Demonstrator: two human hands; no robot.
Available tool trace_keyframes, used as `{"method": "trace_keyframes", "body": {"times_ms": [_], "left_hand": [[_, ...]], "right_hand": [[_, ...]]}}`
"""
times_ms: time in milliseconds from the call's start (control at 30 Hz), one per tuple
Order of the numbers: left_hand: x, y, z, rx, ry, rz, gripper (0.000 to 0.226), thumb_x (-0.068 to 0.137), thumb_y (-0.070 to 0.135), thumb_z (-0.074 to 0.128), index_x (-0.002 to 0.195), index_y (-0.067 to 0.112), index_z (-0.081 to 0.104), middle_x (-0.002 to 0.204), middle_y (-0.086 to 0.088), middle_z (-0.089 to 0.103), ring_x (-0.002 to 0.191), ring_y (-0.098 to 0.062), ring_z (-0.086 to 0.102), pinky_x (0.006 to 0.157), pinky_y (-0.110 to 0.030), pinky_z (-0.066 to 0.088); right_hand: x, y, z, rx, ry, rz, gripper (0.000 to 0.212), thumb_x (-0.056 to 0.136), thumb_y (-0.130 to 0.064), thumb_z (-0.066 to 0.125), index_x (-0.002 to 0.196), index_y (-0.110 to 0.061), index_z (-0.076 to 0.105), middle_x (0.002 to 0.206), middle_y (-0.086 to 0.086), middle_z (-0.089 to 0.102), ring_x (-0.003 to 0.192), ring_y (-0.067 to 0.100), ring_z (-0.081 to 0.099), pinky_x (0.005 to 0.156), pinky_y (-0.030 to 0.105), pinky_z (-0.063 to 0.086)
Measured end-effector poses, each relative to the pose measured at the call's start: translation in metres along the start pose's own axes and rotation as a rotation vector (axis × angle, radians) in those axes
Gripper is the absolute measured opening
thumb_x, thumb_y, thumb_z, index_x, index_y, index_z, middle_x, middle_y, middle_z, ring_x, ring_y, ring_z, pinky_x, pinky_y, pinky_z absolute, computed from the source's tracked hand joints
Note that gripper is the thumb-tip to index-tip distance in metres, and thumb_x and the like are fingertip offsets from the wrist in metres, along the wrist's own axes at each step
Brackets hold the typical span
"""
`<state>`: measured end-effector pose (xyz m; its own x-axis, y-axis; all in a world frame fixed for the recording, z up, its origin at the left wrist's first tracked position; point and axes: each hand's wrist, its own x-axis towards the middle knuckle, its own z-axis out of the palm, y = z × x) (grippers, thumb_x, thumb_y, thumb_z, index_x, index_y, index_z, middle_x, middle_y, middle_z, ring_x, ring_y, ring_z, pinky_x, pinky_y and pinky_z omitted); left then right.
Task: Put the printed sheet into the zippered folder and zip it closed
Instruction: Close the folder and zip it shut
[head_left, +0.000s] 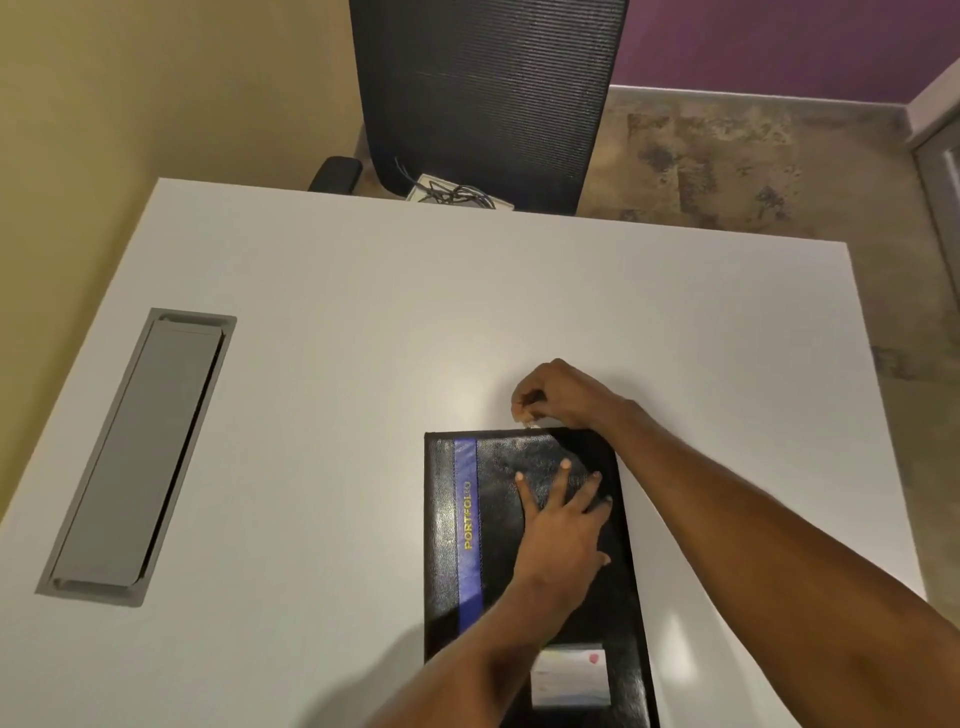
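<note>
A black zippered folder (498, 561) with a blue stripe and the gold word PORTFOLIO lies closed on the white desk (363, 322). My left hand (563, 514) rests flat on its cover, fingers spread. My right hand (556, 397) is at the folder's far edge, fingers pinched on a small metal zipper pull (530, 425). The printed sheet is not visible. A small label (569, 675) sits on the cover near the front.
A grey cable-tray lid (140, 457) is set into the desk at the left. A black mesh office chair (488, 98) stands behind the desk's far edge, with tangled cables (457, 193) on its seat. Patterned carpet lies to the right.
</note>
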<state>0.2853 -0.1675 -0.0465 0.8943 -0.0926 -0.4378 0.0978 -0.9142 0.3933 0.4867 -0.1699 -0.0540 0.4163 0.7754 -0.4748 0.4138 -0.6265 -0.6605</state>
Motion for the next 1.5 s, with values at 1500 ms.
{"method": "trace_keyframes", "body": {"times_ms": [1500], "left_hand": [[-0.015, -0.116, -0.022, -0.687, 0.559, -0.559, 0.041, 0.087, 0.028, 0.063, 0.124, 0.010, 0.058, 0.117, -0.009, 0.061, 0.110, -0.029, 0.055, 0.093, -0.046, 0.052]], "right_hand": [[-0.030, -0.087, 0.085, 0.156, 0.528, 0.299, 0.028, 0.095, -0.012, 0.049, 0.119, -0.012, 0.064, 0.122, 0.005, 0.062, 0.114, 0.024, 0.057, 0.093, 0.038, 0.048]]}}
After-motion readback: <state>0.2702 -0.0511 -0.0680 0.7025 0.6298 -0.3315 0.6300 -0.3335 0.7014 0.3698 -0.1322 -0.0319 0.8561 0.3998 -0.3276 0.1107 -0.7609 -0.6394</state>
